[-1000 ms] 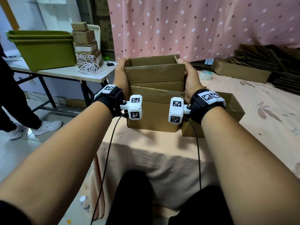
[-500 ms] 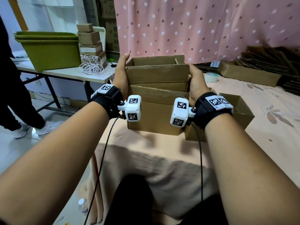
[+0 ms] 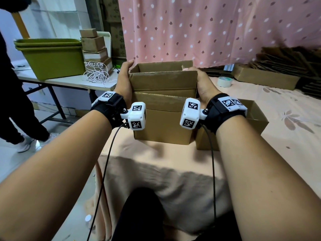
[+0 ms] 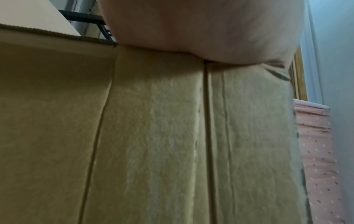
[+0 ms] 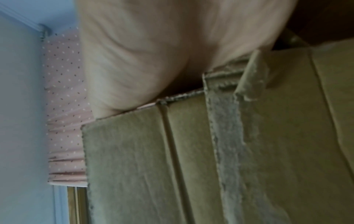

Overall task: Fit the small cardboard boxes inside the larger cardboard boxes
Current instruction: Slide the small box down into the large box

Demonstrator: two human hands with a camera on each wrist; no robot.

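A small open cardboard box (image 3: 163, 82) sits partway down inside a larger open cardboard box (image 3: 163, 126) on the cloth-covered table (image 3: 156, 153). My left hand (image 3: 124, 80) holds the small box's left side, thumb up along its near corner. On the other side my right hand (image 3: 204, 84) holds it, with the thumb at the top rim. The fingers of both hands are hidden behind the box. In the left wrist view the palm (image 4: 201, 30) presses on creased cardboard (image 4: 153, 136). The right wrist view shows the palm (image 5: 153, 53) against a torn box edge (image 5: 191, 151).
A second open box (image 3: 257, 119) stands just right of the large one. A tape roll (image 3: 224, 81), a shallow box (image 3: 264, 78) and flattened cardboard (image 3: 286, 56) lie at the back right. The left side table holds green tubs (image 3: 52, 61), stacked small boxes (image 3: 94, 46) and cord (image 3: 97, 75). A person (image 3: 10, 101) stands at far left.
The small box and both hands stay almost where they were. The right hand has slid slightly lower on the box's side.
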